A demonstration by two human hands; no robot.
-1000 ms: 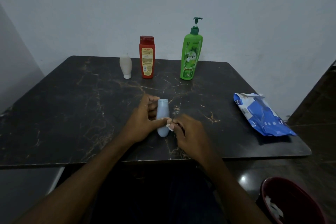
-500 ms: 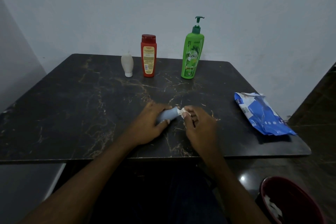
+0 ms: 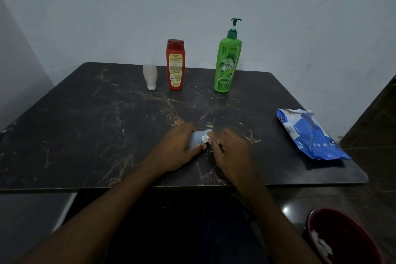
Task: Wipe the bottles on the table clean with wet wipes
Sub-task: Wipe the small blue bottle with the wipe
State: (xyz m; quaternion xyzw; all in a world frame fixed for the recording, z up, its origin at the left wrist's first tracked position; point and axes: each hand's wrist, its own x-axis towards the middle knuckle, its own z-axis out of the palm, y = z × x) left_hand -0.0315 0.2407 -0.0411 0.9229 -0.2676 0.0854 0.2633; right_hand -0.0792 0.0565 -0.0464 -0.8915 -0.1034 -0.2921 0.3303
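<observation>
A small pale blue bottle (image 3: pixel 196 139) lies tilted on its side near the front middle of the dark marbled bench (image 3: pixel 90 130), between the two hands. The left hand (image 3: pixel 176 149) wraps it from the left, fingers curled over the far side and thumb along the near side, so that only its right part shows. The right hand (image 3: pixel 232 152) meets it from the right, its fingertips pinching a crumpled white wet wipe (image 3: pixel 207 136) against the exposed end of the bottle. The two hands almost touch at the thumbs. Both forearms reach in from the near edge and angle toward each other, with the wrists low over the bench.

At the far edge stand three more bottles, well apart from the hands: a white squeeze bottle (image 3: pixel 150 76) resting on its cap, a red bottle (image 3: pixel 175 64) just beside it, and a green pump bottle (image 3: pixel 227 64) further right. A blue wipes pack (image 3: pixel 309 136) lies flat near the right edge. Below the bench at lower right sits a dark red bin (image 3: pixel 347 240) with something white in it.
</observation>
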